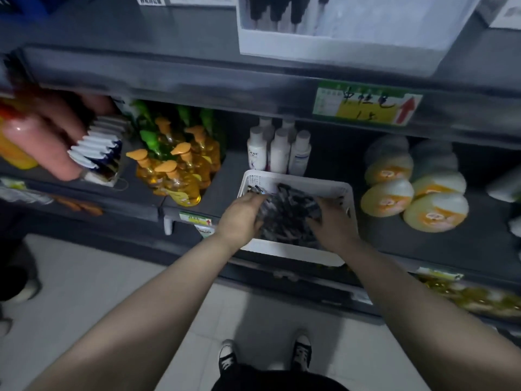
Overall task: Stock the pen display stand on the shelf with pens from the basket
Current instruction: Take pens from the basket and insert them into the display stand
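Head view: grey shelving unit (197,80) fills the frame, looked down on from above. Pen display stand (324,46) is seen as a white box on the upper shelf, top centre-right, well above the hands; dark upright shapes show in it, but blur hides how full it is. White basket (296,251) is parked on the middle shelf below, just in front of the white bottles (279,150), between the yellow soap bottles (174,165) and the round tubs (414,187). Pens (284,218) are heaped dark in the basket; single pens can't be resolved.

Left hand (239,218) is reached in from the basket's left side, fingers curled round a bunch of pens. Right hand (332,221) is brought in from the right side, fingers curled into the same bunch. The bunch looks squeezed between both hands; how many pens are held can't be told.

Step judged: pick-up from the basket, with transfer to the stand not yet started. No pen is seen outside the basket.

Next move, as judged: bunch to be lifted clear of the basket rim, aligned to one direction, then raised past the upper shelf edge and the green price label (366,107) to the stand. Loose pens are likely to slip from a two-hand squeeze, so a tighter one-hand grip is probably needed before the lift.

Also noted: a second person's hand (48,136) at far left, blurred, close to the lens, at a row of white-blue packets (95,148); well apart from the basket.
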Demonstrator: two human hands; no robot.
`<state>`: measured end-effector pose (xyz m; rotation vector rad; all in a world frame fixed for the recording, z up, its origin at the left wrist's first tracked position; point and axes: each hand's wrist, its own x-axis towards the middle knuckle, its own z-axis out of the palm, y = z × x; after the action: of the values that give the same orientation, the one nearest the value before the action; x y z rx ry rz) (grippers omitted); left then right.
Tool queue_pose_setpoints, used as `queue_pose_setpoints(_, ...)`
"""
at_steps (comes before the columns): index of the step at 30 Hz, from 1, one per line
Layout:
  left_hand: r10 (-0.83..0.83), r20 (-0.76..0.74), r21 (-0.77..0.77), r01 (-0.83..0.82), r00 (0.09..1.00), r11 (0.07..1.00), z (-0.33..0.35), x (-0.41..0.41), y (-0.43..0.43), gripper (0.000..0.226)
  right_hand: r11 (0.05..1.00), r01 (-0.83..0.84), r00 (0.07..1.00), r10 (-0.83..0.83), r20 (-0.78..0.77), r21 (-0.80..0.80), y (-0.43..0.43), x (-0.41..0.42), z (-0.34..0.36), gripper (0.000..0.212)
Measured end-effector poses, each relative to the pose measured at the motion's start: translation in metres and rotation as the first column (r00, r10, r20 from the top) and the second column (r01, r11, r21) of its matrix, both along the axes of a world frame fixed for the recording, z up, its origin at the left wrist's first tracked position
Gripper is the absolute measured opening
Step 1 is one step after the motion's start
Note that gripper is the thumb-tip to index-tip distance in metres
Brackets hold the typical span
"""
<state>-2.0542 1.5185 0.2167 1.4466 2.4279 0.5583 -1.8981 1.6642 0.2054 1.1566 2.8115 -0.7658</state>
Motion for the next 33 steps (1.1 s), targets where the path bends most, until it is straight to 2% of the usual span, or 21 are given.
queue_pose_setpoints(4,-0.040,-0.078,-0.158,0.027,0.996,0.987,-0.007,-0.003,0.021,0.064,0.997,-0.076,0.996,0.076,0.042,-0.007,0.004,-0.025,-0.014,0.056)
queue_pose_setpoints(8,-0.089,-0.147,-0.294,0.042,0.985,0.955,-0.021,-0.009,0.037,0.069,0.988,-0.127,0.987,0.117,0.110,0.089,0.005,-0.039,-0.025,0.049)
queue_pose_setpoints(11,-0.108,-0.200,-0.294,0.046,0.974,0.955,-0.027,-0.009,0.043,0.060,0.983,-0.129,0.988,0.116,0.104,0.133,0.005,-0.041,-0.028,0.034)
queue_pose_setpoints(14,-0.107,-0.254,-0.281,0.033,0.961,0.959,-0.029,-0.007,0.047,0.051,0.992,-0.105,0.991,0.098,0.091,0.072,0.009,-0.042,-0.027,0.029)
queue_pose_setpoints(18,-0.129,-0.291,-0.377,0.011,0.948,0.926,-0.024,-0.004,0.056,0.052,0.997,-0.054,0.998,0.055,0.027,-0.056,0.015,-0.040,-0.028,0.030)
queue_pose_setpoints(22,-0.159,-0.396,-0.424,-0.027,0.904,0.905,-0.017,0.003,0.064,0.058,0.995,-0.045,0.997,0.039,-0.072,-0.087,0.022,-0.038,-0.031,0.024)
queue_pose_setpoints(25,-0.206,-0.453,-0.447,-0.021,0.867,0.894,-0.017,0.003,0.069,0.054,0.990,-0.057,0.992,0.042,-0.116,-0.131,0.027,-0.035,-0.031,0.020)
queue_pose_setpoints(28,-0.251,-0.477,-0.434,0.022,0.842,0.900,-0.015,-0.001,0.069,0.052,0.982,-0.052,0.983,0.019,-0.182,-0.183,0.032,-0.032,-0.021,0.022)
queue_pose_setpoints(33,-0.238,-0.504,-0.364,0.046,0.831,0.930,-0.004,-0.002,0.058,0.061,0.949,-0.044,0.912,-0.090,-0.400,-0.313,0.039,-0.023,0.009,0.027)
